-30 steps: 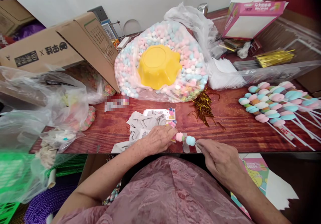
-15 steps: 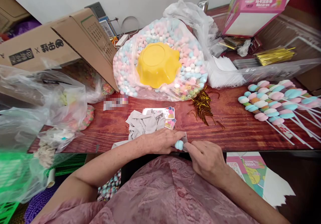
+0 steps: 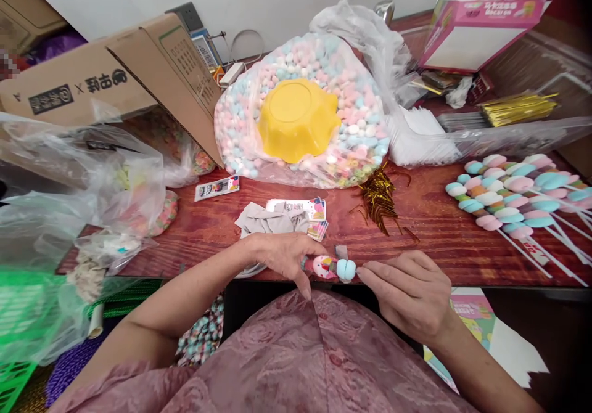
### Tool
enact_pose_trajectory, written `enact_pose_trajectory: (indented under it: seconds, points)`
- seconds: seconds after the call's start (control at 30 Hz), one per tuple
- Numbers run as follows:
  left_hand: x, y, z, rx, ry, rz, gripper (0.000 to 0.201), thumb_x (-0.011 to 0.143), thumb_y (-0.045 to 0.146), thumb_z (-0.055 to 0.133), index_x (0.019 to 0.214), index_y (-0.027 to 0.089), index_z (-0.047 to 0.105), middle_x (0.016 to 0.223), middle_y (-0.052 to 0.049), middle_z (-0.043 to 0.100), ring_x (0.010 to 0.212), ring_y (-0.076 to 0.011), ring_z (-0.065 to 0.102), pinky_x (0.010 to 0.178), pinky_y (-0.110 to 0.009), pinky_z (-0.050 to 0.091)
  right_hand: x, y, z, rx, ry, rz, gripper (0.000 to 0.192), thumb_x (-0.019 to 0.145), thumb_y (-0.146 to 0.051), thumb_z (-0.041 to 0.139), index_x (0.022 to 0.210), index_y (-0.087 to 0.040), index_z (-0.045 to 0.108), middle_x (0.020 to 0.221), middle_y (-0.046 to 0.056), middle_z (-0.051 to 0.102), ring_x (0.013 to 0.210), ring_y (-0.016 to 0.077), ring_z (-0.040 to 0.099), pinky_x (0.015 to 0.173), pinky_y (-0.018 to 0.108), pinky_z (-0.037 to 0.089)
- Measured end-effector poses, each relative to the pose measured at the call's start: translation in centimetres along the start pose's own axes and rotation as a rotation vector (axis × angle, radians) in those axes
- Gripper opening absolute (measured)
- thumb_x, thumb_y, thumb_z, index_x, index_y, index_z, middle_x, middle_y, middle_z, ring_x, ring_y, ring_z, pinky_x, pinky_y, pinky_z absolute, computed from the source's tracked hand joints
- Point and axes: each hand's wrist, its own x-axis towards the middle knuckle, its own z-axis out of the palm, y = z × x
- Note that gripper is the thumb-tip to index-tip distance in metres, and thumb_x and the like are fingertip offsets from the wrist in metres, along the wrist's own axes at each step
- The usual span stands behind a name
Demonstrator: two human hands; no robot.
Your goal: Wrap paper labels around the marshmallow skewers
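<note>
A: Where's the pink-and-blue marshmallow skewer (image 3: 333, 268)?

B: At the near edge of the red-brown wooden table (image 3: 430, 231), between both hands. Long axis runs 9-to-3.

A: Grips?

B: Left hand (image 3: 282, 256) pinches the pink end, index finger pointing to 6. Right hand (image 3: 409, 293) is closed at the blue end, at 3 o'clock; the stick it seems to pinch is hidden. Both touch; neither is nearer.

A: Surroundings?

B: Finished candy skewers (image 3: 504, 194) at 2 o'clock, gold twist ties (image 3: 379, 197) at 1.

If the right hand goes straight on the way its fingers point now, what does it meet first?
The right hand points left, so it would probably meet first the blue candy ball at its fingertips, then the left hand behind it. Depth is unclear.
</note>
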Motion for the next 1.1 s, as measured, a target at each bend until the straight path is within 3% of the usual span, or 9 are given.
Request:
enact_pose_trajectory:
  seconds: [0.07,0.13,0.3,0.43,0.5,0.6,0.77,0.93,1.1]
  points:
    - [0.5,0.3,0.4,-0.132,-0.082,-0.045,0.034,0.067,0.033,0.083,0.092,0.017,0.066,0.074,0.004,0.063,0.066,-0.0138,0.059,0.063,-0.022,0.044,0.2,-0.1,0.1,-0.031,0.014,-0.024,0.021,0.087,-0.008,0.055,0.1,-0.019,0.067,0.084,0.003,0.076,0.07,0.0142,0.061,0.068,0.032,0.037]
    - [0.8,0.8,0.9,-0.075,-0.048,-0.104,0.029,0.068,0.03,0.081,0.087,0.017,0.064,0.071,0.005,0.06,0.064,-0.013,0.056,0.061,-0.022,0.042,0.4,-0.2,0.2,-0.086,-0.036,0.01,0.018,0.088,-0.007,0.054,0.096,-0.017,0.066,0.078,0.003,0.074,0.065,0.0139,0.059,0.065,0.032,0.036]
    - [0.9,1.2,2.1,0.614,0.309,-0.226,0.017,0.083,0.017,0.056,0.098,0.015,0.063,0.093,-0.008,0.068,0.088,-0.0235,0.062,0.078,-0.032,0.044,0.6,-0.3,0.4,0.118,-0.291,0.346,0.018,0.097,-0.018,0.049,0.084,-0.019,0.061,0.063,-0.003,0.062,0.055,0.0105,0.055,0.057,0.028,0.035]
    - [0.7,0.4,2.2,0.823,0.389,-0.245,0.024,0.087,0.019,0.052,0.109,0.014,0.061,0.108,-0.012,0.068,0.099,-0.0273,0.062,0.086,-0.037,0.044,0.1,0.2,0.1,0.291,-0.394,0.587,0.021,0.1,-0.027,0.048,0.082,-0.021,0.059,0.058,-0.006,0.055,0.049,0.0085,0.05,0.053,0.024,0.035]
    - [0.6,0.2,1.9,0.79,0.409,-0.247,0.024,0.089,0.024,0.054,0.11,0.016,0.062,0.107,-0.011,0.069,0.097,-0.0257,0.063,0.083,-0.035,0.044,-0.2,0.5,-0.1,0.227,-0.327,0.564,0.016,0.098,-0.026,0.05,0.087,-0.021,0.06,0.063,-0.005,0.059,0.053,0.0092,0.053,0.056,0.024,0.037]
    - [0.3,0.5,1.1,0.66,0.348,-0.233,0.022,0.087,0.033,0.06,0.101,0.017,0.065,0.095,-0.007,0.071,0.086,-0.0226,0.064,0.073,-0.029,0.043,-0.4,1.2,-0.5,0.084,-0.214,0.382,0.007,0.094,-0.018,0.056,0.095,-0.021,0.062,0.077,-0.002,0.069,0.065,0.0125,0.06,0.064,0.027,0.038]
    - [-0.2,1.3,0.3,0.396,0.163,-0.205,0.022,0.077,0.034,0.074,0.092,0.018,0.07,0.074,-0.001,0.066,0.069,-0.0175,0.06,0.061,-0.024,0.036,0.2,2.5,-2.3,-0.024,-0.265,0.122,0.017,0.089,-0.008,0.056,0.098,-0.021,0.062,0.075,0.0,0.068,0.062,0.0152,0.055,0.062,0.032,0.032]
    - [-0.3,0.2,0.6,0.035,0.113,-0.14,0.036,0.07,0.045,0.08,0.087,0.014,0.07,0.07,0.003,0.059,0.066,-0.0127,0.051,0.058,-0.021,0.034,0.5,3.4,-3.9,0.0,-0.259,0.05,0.028,0.085,-0.003,0.054,0.103,-0.022,0.063,0.082,0.001,0.072,0.068,0.0168,0.058,0.064,0.034,0.034]
    - [-0.2,-0.9,0.9,-0.219,0.14,-0.081,0.04,0.067,0.047,0.081,0.086,0.013,0.069,0.072,0.004,0.057,0.068,-0.0119,0.049,0.062,-0.021,0.036,0.3,3.2,-4.3,0.018,-0.194,0.082,0.031,0.083,-0.001,0.057,0.102,-0.024,0.065,0.079,0.0,0.072,0.069,0.0173,0.057,0.065,0.035,0.035]
